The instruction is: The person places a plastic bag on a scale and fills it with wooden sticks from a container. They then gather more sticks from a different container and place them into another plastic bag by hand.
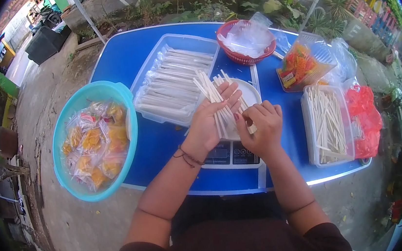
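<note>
A loose bundle of thin pale sticks lies across my left hand, its thumb pressed over them and its palm turned up. Close on the right, my right hand has its fingers curled in, with the end of a pale stick showing at the thumb. Both hands are over a white digital kitchen scale, whose round plate is partly hidden by them. More loose sticks fill a clear plastic box to the right. Beyond my left hand, a wide clear tray holds rows of bagged sticks.
A turquoise basin with several bagged yellow snacks stands at the left. Behind are a red basket of clear plastic bags and a container of orange packets. A red plastic bag lies at the blue table's right edge.
</note>
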`<act>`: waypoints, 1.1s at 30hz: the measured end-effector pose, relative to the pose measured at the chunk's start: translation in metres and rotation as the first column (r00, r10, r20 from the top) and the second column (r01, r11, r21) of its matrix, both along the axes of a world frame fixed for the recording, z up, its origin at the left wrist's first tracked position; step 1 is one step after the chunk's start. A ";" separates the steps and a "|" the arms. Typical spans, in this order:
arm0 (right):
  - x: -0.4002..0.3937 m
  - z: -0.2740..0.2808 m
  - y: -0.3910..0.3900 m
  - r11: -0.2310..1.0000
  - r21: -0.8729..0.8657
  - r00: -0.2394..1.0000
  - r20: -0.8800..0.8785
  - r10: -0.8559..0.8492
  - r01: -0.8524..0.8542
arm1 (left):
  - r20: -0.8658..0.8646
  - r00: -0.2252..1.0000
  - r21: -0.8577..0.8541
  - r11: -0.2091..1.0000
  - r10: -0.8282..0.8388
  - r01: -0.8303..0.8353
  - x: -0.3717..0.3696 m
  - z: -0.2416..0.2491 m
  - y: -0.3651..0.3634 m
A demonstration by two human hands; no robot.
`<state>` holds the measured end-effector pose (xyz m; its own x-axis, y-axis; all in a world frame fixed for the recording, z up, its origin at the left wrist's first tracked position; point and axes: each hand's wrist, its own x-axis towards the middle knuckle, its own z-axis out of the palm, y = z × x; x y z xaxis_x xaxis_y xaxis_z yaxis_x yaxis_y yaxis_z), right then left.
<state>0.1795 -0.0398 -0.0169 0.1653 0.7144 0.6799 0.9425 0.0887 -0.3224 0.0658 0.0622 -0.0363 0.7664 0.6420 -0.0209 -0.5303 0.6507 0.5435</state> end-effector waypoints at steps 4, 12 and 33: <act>-0.002 -0.005 0.002 0.997 -0.045 0.992 -0.111 0.064 -0.069 | 0.048 0.998 -0.004 1.000 -0.028 0.029 0.000 0.002 0.001; 0.003 -0.010 0.005 0.999 0.044 0.986 -0.166 0.023 -0.016 | 0.104 0.994 -0.051 0.998 -0.019 0.024 -0.002 0.000 0.003; -0.005 -0.011 0.004 0.993 -0.033 0.958 -0.267 0.102 -0.115 | 0.151 0.988 -0.064 0.997 -0.042 0.052 -0.002 -0.004 0.005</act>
